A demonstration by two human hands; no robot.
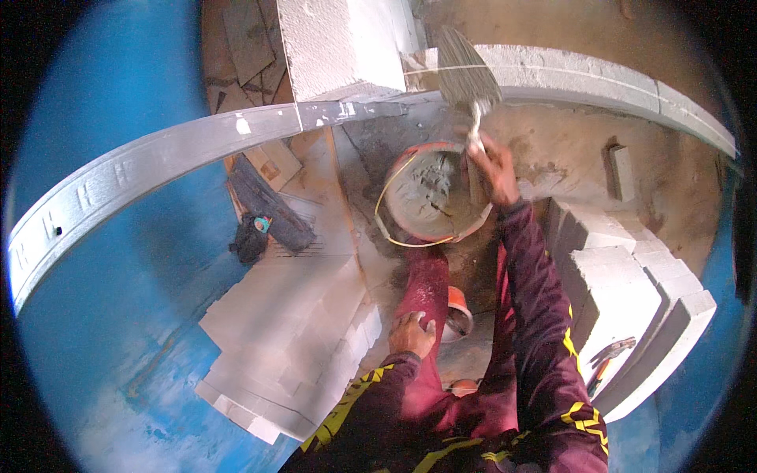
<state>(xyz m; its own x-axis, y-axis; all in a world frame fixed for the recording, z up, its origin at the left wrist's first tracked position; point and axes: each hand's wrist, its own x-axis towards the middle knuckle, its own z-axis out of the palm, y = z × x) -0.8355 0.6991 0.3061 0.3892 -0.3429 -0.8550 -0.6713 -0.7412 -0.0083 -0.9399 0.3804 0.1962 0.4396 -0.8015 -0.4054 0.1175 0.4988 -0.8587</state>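
Observation:
My right hand (493, 169) grips the handle of a wide, mortar-smeared trowel (464, 67), raised against the white block wall (568, 71) at the top. Just below it is a bucket (430, 197) with grey mortar inside and a wire handle. My left hand (414, 335) rests on my left thigh, its fingers apart and slightly bent, holding nothing. Between my legs sit a small orange bucket (459, 311) and another small orange item, partly hidden.
White blocks are stacked at lower left (268, 339) and right (607, 292), a hammer-like tool (607, 359) on the right stack. A long grey straight bar (173, 165) crosses the upper left. Dark cloth (272, 205) and a tape measure (262, 223) lie among boards. Blue walls flank the space.

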